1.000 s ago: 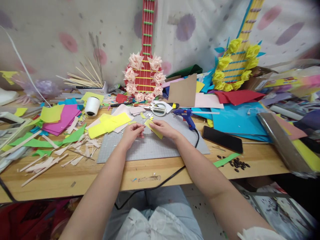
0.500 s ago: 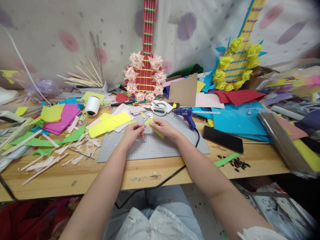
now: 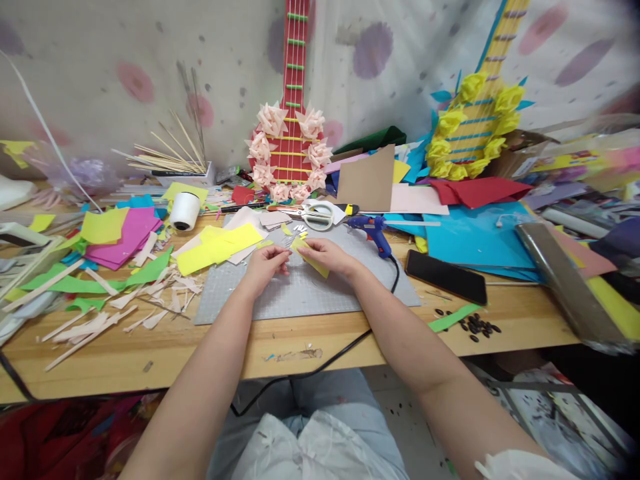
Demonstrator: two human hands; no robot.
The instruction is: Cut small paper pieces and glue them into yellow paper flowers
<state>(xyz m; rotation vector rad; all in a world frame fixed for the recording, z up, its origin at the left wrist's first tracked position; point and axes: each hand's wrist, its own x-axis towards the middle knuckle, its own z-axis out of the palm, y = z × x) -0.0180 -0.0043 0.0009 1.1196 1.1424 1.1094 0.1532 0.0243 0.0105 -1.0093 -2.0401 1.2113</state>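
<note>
hardly any shift: right hand (image 3: 327,255) still pinching yellow paper piece (image 3: 315,264), left hand (image 3: 265,263) fingers curled together beside it on grey cutting mat (image 3: 320,293).

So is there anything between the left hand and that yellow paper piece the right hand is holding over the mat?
Nothing visible. The right hand pinches the yellow paper piece over the grey cutting mat; the left hand sits just beside it, fingertips by its edge. Scissors and glue gun lie behind.

Yellow paper piece (image 3: 314,260), tilted, above grey mat (image 3: 310,293).
</note>
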